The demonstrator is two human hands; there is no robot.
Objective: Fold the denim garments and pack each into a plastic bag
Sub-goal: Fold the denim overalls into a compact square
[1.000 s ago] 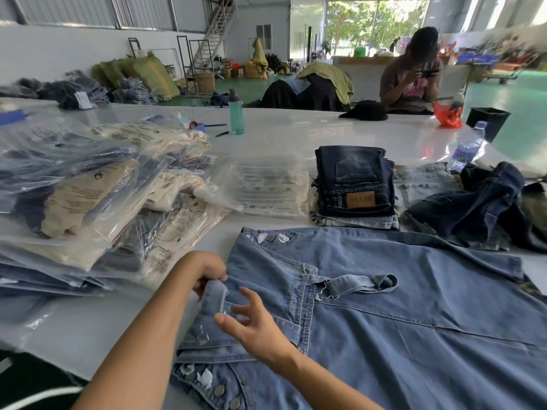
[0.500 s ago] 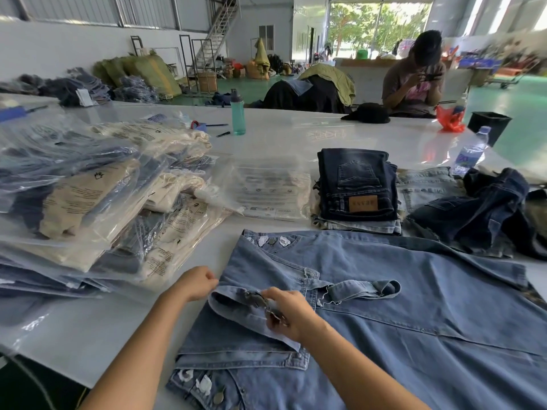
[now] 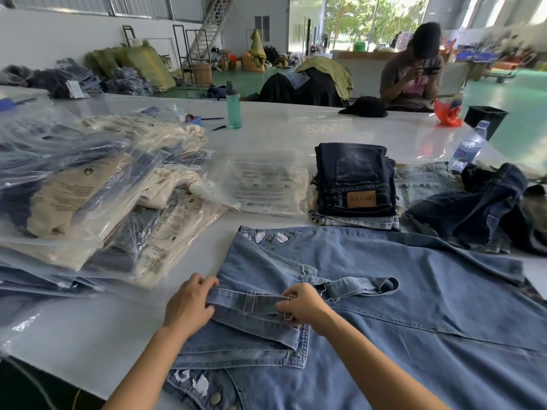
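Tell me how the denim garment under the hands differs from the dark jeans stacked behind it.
The light denim garment is pale blue, the dark jeans near navy. The garment lies spread out, held by both hands; the jeans sit folded on a stack, untouched. Both are unbagged denim.

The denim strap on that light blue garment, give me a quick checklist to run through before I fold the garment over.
1. Left hand grips the denim strap at its end: ok.
2. Right hand pinches the strap at the metal buckle: ok.
3. Strap lies flat across the bib of the light blue garment: ok.
4. Other strap laid flat: not ok, its end curls up in a loop.
5. Empty plastic bags within reach behind the garment: ok.
6. Garment smooth on the white table: cannot tell, its right side runs out of view.
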